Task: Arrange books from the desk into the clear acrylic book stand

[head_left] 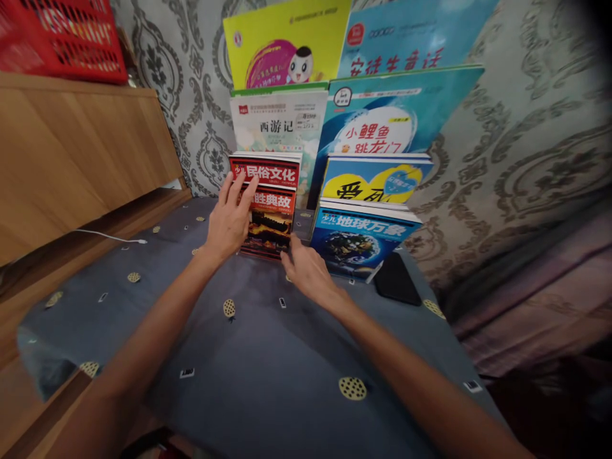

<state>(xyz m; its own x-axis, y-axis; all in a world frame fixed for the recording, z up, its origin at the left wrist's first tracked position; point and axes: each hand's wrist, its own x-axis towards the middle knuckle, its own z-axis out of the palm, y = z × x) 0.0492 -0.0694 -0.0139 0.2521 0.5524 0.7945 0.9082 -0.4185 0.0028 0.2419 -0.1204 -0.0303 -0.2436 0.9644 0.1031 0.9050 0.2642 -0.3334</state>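
A red-topped book (270, 220) with a night scene of a lit building on its cover stands upright in the front left of a stepped set of books. My left hand (228, 220) lies against its left side, fingers stretched and spread over the cover. Low at its right edge is my right hand (308, 268), index finger extended to the edge and thumb apart from it; the other fingers are partly hidden. Just behind stands another red book (280, 172), its top showing. To the right is a blue book with a globe (354, 245).
Taller books, a white one (282, 124), a teal one (406, 102), a yellow-green one (287, 38) and a blue one (421, 32), rise behind. A black phone (398, 279) lies at right on the grey cloth (258, 357). At left are a white cable (112, 237), wooden cabinet (86, 153) and red basket (81, 38).
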